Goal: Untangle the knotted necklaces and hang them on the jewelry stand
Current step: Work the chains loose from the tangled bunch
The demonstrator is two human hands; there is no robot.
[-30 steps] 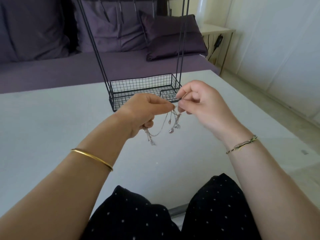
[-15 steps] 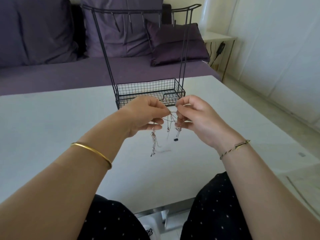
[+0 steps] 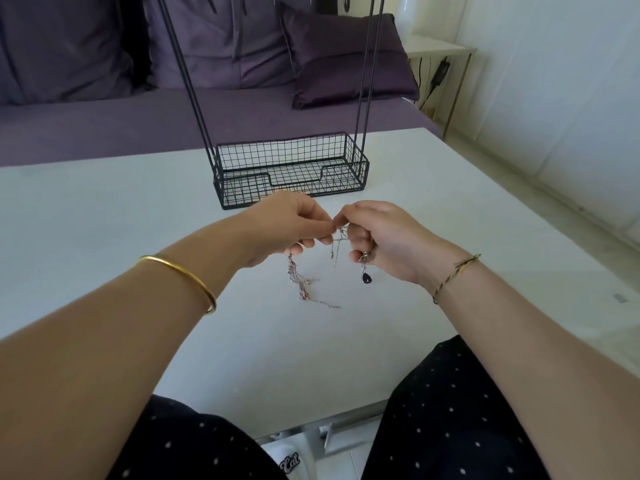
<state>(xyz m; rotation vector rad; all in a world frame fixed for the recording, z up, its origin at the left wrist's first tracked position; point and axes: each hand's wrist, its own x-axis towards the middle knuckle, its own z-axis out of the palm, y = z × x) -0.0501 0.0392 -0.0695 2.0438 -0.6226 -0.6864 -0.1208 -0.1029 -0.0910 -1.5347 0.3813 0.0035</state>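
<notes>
Both hands work above the white table [image 3: 104, 220], at 6 o'clock from the jewelry stand [image 3: 242, 195].

1. Left hand [image 3: 287, 225]: thumb and forefinger tips are pressed together, clamped on the knotted necklaces [image 3: 337, 239]. The remaining fingers are curled under the palm, with a chain running out below them. A gold bangle [image 3: 180, 275] sits on this forearm.

2. Right hand [image 3: 388, 240]: thumb and forefinger tips are closed together on the same tangle, at 3 o'clock from the left fingertips and almost touching them. The lower fingers are curled inward round a strand. A braided bracelet [image 3: 457, 271] circles this wrist.

3. Necklaces: the knot hangs between the two pinches, off the table. A rose-toned strand [image 3: 294, 275] drops at 6 o'clock from the left hand, and its tail [image 3: 325, 304] lies on the tabletop. A dark teardrop pendant [image 3: 366, 278] hangs at 6 o'clock from the right hand's curled fingers. How many separate chains make up the tangle cannot be told.

4. Stand: black wire, with a mesh basket at the base standing on the table. Two pairs of thin uprights [image 3: 188, 74] rise from its ends and leave the view at 12 o'clock; the top is out of sight. No chain is seen in the basket.

5. Surroundings: a purple sofa [image 3: 86, 126] with a matching cushion [image 3: 346, 60] runs behind the table at 12 o'clock. A small side table [image 3: 436, 50] stands at 2 o'clock. Dark dotted trousers [image 3: 450, 410] show at 6 o'clock.
</notes>
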